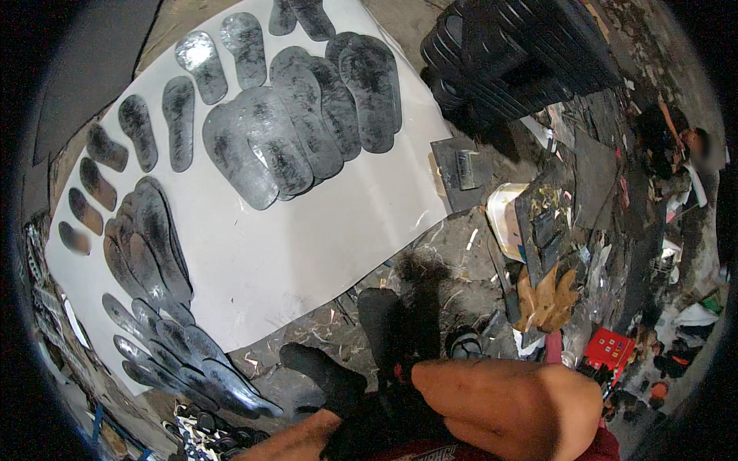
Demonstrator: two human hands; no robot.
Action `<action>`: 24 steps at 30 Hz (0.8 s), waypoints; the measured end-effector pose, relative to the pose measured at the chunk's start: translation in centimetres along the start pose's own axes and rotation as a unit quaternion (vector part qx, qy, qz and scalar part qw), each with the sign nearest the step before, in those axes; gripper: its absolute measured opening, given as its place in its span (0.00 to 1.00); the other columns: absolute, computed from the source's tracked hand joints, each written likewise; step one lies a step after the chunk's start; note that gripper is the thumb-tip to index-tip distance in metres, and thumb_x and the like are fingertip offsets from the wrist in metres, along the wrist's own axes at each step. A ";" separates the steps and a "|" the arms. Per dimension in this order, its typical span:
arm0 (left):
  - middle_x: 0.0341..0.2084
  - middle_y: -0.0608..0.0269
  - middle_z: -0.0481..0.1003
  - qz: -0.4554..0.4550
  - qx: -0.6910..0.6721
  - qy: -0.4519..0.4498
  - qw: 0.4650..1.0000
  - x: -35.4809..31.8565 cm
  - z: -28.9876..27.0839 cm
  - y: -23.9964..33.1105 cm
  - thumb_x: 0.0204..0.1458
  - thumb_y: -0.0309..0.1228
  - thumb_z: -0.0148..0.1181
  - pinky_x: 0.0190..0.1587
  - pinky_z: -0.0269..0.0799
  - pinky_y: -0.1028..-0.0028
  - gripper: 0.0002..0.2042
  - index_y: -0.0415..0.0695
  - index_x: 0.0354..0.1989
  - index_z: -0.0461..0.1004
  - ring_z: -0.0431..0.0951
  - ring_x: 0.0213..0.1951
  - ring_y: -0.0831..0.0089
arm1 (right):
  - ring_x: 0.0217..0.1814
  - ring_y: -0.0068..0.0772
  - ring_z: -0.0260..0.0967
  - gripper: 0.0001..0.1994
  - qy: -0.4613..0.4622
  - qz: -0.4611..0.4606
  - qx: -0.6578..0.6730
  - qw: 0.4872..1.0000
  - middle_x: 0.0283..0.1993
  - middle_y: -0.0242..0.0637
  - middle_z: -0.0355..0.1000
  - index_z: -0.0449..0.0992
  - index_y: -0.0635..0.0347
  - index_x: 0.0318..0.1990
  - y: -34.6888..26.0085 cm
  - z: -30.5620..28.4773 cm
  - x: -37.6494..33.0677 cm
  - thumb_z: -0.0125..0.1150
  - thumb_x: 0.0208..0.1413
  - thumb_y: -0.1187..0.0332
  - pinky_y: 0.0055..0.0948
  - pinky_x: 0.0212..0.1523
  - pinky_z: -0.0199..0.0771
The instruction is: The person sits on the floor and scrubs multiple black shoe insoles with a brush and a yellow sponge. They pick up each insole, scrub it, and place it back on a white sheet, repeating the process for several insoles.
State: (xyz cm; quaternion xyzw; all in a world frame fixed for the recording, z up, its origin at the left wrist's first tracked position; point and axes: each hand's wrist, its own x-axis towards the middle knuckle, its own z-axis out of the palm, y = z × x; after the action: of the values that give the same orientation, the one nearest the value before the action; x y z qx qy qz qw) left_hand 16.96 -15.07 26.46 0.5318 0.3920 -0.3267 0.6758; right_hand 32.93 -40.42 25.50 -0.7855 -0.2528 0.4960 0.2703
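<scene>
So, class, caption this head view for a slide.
Dark soles laid out on a white sheet, gloved hands low at the edge.

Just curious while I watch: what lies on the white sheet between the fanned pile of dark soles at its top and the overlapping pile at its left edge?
In the head view, bare white sheet separates the top pile from the left pile.

1. A red box (609, 347) lies at the lower right among the floor clutter, a flat rectangular pack with small pale markings on top (too small to make out).
2. A white tub (503, 219) sits right of centre, rounded, with a pale yellowish rim, partly covered by dark scraps.
</scene>
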 end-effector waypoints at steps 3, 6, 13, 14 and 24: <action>0.71 0.38 0.75 0.028 0.020 -0.006 0.999 2.6 -0.8 2.6 0.66 0.12 0.62 0.76 0.71 0.60 0.22 0.25 0.69 0.76 0.75 0.74 0.51 | 0.65 0.55 0.81 0.20 0.005 0.015 -0.001 1.000 0.64 0.52 0.82 0.83 0.64 0.61 -1.0 -1.5 1.7 0.69 0.61 0.75 0.42 0.64 0.82; 0.71 0.37 0.75 0.053 0.023 -0.019 0.998 5.2 -2.8 4.1 0.66 0.13 0.62 0.75 0.71 0.58 0.22 0.25 0.69 0.76 0.74 0.74 0.48 | 0.63 0.57 0.81 0.18 -0.011 0.014 -0.004 1.000 0.61 0.52 0.82 0.83 0.64 0.59 -1.1 -2.6 4.1 0.69 0.61 0.75 0.44 0.61 0.82; 0.70 0.34 0.75 0.094 0.024 -0.019 0.995 9.1 -7.0 6.5 0.66 0.13 0.62 0.74 0.71 0.53 0.22 0.26 0.69 0.76 0.74 0.73 0.42 | 0.54 0.61 0.81 0.15 -0.091 0.039 0.020 0.995 0.54 0.52 0.80 0.82 0.64 0.54 -4.0 -6.9 11.4 0.69 0.59 0.77 0.44 0.50 0.83; 0.70 0.34 0.75 0.098 0.023 -0.019 0.995 9.0 -7.4 6.8 0.66 0.13 0.62 0.74 0.71 0.52 0.22 0.26 0.69 0.76 0.74 0.73 0.41 | 0.52 0.61 0.81 0.15 -0.103 0.046 0.024 0.993 0.53 0.52 0.80 0.82 0.64 0.53 -4.7 -7.4 11.8 0.69 0.58 0.78 0.44 0.48 0.83; 0.70 0.30 0.74 0.203 0.038 -0.037 0.978 4.3 -9.1 7.4 0.66 0.14 0.63 0.73 0.72 0.45 0.22 0.26 0.69 0.76 0.73 0.72 0.32 | 0.52 0.61 0.82 0.10 -0.137 -0.046 -0.056 0.988 0.54 0.54 0.79 0.81 0.61 0.46 -7.7 -9.9 10.1 0.69 0.58 0.72 0.44 0.43 0.83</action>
State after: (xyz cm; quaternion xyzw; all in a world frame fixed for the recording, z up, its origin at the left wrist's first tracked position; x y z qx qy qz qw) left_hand 23.78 -4.70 24.94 0.6134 0.2380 -0.2172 0.7210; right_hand 44.87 -29.85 27.81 -0.7119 -0.3504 0.5708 0.2110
